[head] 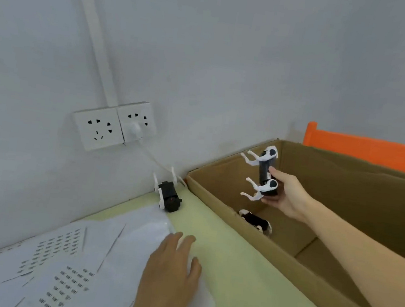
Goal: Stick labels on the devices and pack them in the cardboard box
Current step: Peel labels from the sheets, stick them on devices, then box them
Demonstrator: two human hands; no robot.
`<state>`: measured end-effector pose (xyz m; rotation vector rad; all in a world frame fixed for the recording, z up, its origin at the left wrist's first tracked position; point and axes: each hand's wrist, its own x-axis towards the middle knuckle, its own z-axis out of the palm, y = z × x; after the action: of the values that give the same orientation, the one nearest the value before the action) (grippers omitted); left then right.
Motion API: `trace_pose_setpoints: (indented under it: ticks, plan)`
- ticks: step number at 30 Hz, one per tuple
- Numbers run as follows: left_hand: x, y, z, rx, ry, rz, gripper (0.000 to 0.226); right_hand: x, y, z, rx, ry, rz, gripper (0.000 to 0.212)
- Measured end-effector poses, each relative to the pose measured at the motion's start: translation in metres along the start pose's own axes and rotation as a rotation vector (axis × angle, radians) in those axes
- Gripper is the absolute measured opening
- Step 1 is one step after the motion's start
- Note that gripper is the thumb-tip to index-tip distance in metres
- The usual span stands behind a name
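Note:
My right hand grips a black device with white legs, holding it upright above the open cardboard box. A second black-and-white device lies on the box floor below it. A third device lies on the table at the wall corner, left of the box, with a white cable running to it. My left hand rests flat with straight fingers on the white label sheets at the lower left.
Two wall sockets sit above the table, one with a white plug in it. An orange crate edge shows behind the box. The pale yellow table surface runs between the sheets and the box.

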<state>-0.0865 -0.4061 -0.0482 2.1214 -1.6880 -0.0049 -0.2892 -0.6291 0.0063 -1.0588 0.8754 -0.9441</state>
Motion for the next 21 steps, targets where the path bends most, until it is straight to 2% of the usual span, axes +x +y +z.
trace_pose_setpoints:
  ticks: [5,8,9,11,14,17,21]
  plan:
    - [0.034,0.026,0.037,0.089,0.0,-0.018,0.053,0.069,0.03,-0.069,-0.158,0.208,0.093,0.031]
    - [0.044,0.027,0.044,0.148,-0.042,-0.036,0.084,0.112,0.052,-0.107,-0.337,0.26,0.127,0.026]
    - [0.047,0.028,0.044,0.164,-0.071,-0.056,0.086,0.126,0.059,-0.117,-0.386,0.275,0.137,0.025]
    - [0.051,0.032,0.042,0.249,-0.149,-0.063,0.076,0.15,0.074,-0.13,-0.498,0.307,0.157,0.026]
    - [0.055,0.032,0.04,0.219,-0.185,-0.017,0.055,0.186,0.093,-0.138,-0.704,0.328,0.191,0.023]
    - [0.061,0.029,0.045,0.268,-0.237,-0.06,0.056,0.217,0.109,-0.135,-0.98,0.311,0.213,0.022]
    - [0.067,0.023,0.056,0.276,-0.176,-0.099,0.058,0.247,0.142,-0.133,-1.237,0.346,0.207,0.035]
